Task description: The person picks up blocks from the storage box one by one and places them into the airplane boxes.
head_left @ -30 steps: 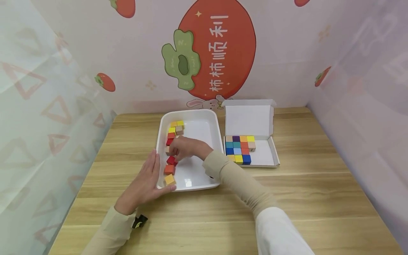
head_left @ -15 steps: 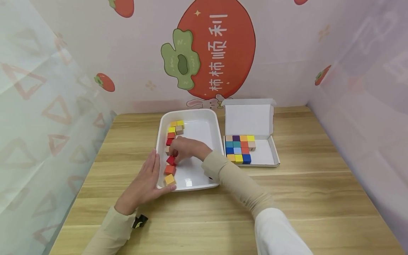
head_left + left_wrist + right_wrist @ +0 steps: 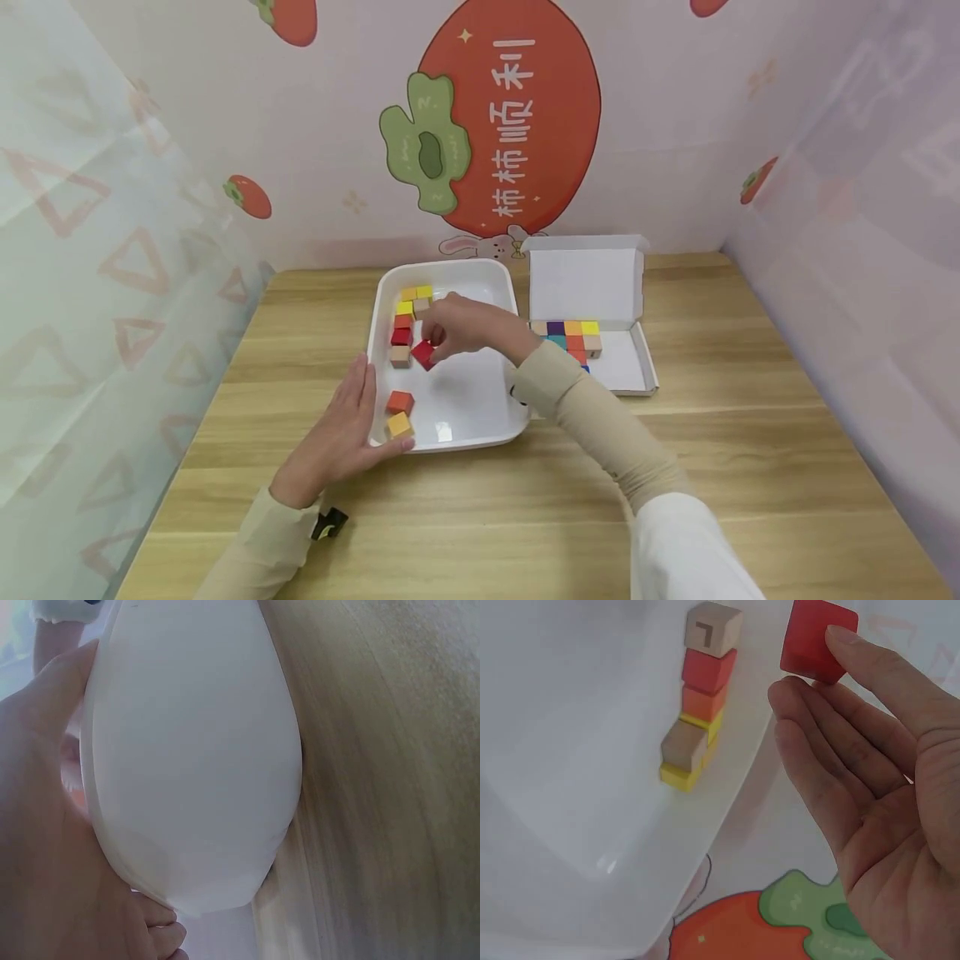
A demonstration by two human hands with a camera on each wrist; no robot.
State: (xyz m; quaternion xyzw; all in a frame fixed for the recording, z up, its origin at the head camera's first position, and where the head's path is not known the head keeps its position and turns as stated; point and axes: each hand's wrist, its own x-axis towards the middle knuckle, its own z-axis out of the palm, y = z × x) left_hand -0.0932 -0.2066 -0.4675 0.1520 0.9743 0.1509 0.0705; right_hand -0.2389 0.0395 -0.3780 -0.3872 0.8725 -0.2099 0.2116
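Note:
My right hand point(image 3: 474, 325) pinches a red wooden cube point(image 3: 423, 355) between thumb and fingertips, tilted, above the white tray point(image 3: 468, 417). In the right wrist view the thumb presses on one face of the cube point(image 3: 808, 646), and the palm shows bare. At the tray's near left corner, my left hand point(image 3: 336, 440) rests with straight fingers along the left side and the thumb over the near rim. A plain wood cube point(image 3: 401, 357) and a darker red one point(image 3: 401, 337) stand along the tray's left wall. Nearer lie an orange-red cube point(image 3: 400, 402) and a light orange cube point(image 3: 400, 425).
Right of the tray stands an open white cardboard box point(image 3: 626, 367), its lid point(image 3: 585, 283) raised at the back. Rows of coloured cubes fill its left part, partly hidden by my right forearm. Yellow point(image 3: 424, 292) and wood cubes point(image 3: 422, 308) sit at the tray's far left.
My right hand has lifted the red cube from the row and moved up and right with it. A gap shows between the wood and orange-red cubes. The left hand stays put.

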